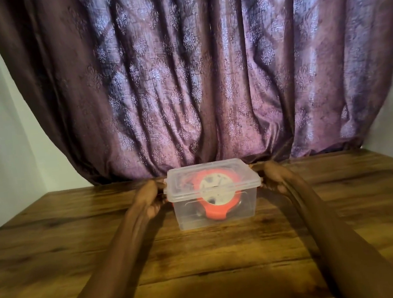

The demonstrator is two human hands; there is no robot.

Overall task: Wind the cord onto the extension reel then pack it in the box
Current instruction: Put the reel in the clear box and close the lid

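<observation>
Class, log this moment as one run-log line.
reel: inside box | lid: on | left hand, right hand: gripping lid ends

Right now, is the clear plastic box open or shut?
Shut: the clear lid sits on the clear plastic box, orange reel inside.

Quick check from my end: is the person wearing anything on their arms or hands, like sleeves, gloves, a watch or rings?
Nothing that shows. Both forearms are bare up to the bottom edge of the picture, with no sleeves in view. The left hand and right hand have no gloves, and no watch or bracelet is visible. The picture is too blurred to rule out rings.
</observation>
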